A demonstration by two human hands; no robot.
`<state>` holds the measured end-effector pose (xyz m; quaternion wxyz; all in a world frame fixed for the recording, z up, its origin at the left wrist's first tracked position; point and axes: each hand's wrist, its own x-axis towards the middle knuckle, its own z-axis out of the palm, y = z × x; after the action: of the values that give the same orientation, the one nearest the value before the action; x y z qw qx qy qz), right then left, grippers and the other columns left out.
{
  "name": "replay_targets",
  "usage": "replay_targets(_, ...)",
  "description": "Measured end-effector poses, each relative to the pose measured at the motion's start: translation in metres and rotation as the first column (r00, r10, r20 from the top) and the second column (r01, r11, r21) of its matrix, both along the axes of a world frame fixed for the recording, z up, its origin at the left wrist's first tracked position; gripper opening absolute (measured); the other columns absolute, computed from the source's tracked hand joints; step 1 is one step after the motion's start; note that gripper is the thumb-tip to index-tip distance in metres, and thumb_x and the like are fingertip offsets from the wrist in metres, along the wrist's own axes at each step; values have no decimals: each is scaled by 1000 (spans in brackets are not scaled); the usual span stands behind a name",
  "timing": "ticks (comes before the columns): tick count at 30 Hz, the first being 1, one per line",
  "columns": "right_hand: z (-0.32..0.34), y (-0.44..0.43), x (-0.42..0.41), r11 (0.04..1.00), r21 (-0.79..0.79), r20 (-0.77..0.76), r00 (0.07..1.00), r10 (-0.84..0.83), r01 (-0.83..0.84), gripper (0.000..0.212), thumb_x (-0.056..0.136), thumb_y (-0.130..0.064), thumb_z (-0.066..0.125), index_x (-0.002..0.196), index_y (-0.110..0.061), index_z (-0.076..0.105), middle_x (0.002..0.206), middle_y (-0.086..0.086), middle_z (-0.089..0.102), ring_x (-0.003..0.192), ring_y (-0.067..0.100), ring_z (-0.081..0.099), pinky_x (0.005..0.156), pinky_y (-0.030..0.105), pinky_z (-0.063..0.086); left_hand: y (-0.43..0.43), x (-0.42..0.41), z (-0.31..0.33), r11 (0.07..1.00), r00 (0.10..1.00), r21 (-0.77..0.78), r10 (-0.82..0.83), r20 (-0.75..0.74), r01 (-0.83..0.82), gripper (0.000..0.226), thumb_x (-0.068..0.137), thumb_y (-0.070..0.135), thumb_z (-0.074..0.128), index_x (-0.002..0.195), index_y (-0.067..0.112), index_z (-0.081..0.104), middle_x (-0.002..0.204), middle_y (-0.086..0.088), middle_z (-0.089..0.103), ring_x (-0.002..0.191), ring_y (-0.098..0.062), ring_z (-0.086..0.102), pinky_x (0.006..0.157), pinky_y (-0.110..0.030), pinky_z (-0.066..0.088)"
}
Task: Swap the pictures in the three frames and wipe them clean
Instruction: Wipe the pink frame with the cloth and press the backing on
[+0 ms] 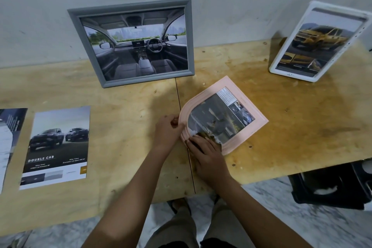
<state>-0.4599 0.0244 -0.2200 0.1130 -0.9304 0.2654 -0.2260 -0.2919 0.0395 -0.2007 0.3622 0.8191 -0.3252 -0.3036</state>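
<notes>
pink frame (252, 106) flat, grey frame (128, 42) leaning, white frame (314, 42) leaning

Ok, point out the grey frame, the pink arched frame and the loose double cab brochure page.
Grey frame (73, 20): head view, left border.
Pink arched frame (259, 120): head view, right corner.
Double cab brochure page (60, 123): head view, pale sky.

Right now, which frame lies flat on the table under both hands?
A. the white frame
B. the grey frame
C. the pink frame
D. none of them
C: the pink frame lies flat on the table with the left hand at its edge and the right hand on it; the grey frame and white frame stand upright.
</notes>
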Motion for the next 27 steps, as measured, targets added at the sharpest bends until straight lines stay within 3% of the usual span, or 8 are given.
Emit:
replay_targets(5, 3, -4, 17, 1000, 22, -55, 998, 12, -11, 39, 83, -9, 43, 115, -7, 66, 120, 9, 64, 117, 23, 56, 102, 35, 35, -1, 5, 6, 999, 999, -14, 43, -17, -44, 30, 83, 21, 68, 112, 12, 69, 96, -9, 64, 87, -20, 59, 78, -28, 47)
replay_targets(11, -2, -6, -15, 996, -54, -11, 998, 67, -67, 45, 95, -11, 27, 109, -11, 70, 117, 5, 67, 116, 20, 58, 100, 39, 39, 2, 1, 3, 998, 998, -3, 59, -9, -59, 30, 84, 23, 67, 112, 13, 69, 95, -10, 65, 85, -17, 55, 74, -23, 39)
replay_targets(14, -7, -14, -42, 998, -12, -22, 997, 67, -68, 40, 84, -3, 43, 116, -12, 65, 121, 5, 64, 121, 19, 50, 105, 41, 34, 2, 4, 3, 997, 997, 1, 71, -16, -71, 32, 85, 23, 66, 115, 13, 67, 97, -10, 62, 84, -16, 54, 76, -24, 40)
replay_targets(17, 1, -23, -64, 998, 67, -39, 999, 15, -12, 49, 73, -6, 45, 118, -19, 59, 119, 4, 65, 120, 18, 47, 107, 38, 28, 3, 1, 3, 997, 997, -10, 70, -21, -70, 31, 85, 22, 66, 115, 13, 67, 97, -12, 61, 85, -17, 52, 77, -25, 40)
replay_targets(24, 5, -14, -57, 970, 209, 98, 984, -148, 125, 26, 89, -28, 54, 98, -11, 71, 109, 3, 67, 111, 19, 55, 102, 40, 37, 7, -8, 2, 994, 994, -17, 104, -18, -104, 29, 87, 24, 62, 114, 15, 67, 104, -8, 61, 85, -12, 52, 74, -21, 40)
replay_targets(27, 3, -10, -50, 967, 192, 141, 970, -197, 168, 20, 88, -25, 59, 90, -9, 72, 103, 4, 68, 106, 20, 57, 101, 35, 37, 7, -18, 7, 990, 990, -17, 140, 29, -140, 35, 88, 25, 60, 120, 10, 59, 109, -4, 49, 99, -17, 49, 83, -23, 39)
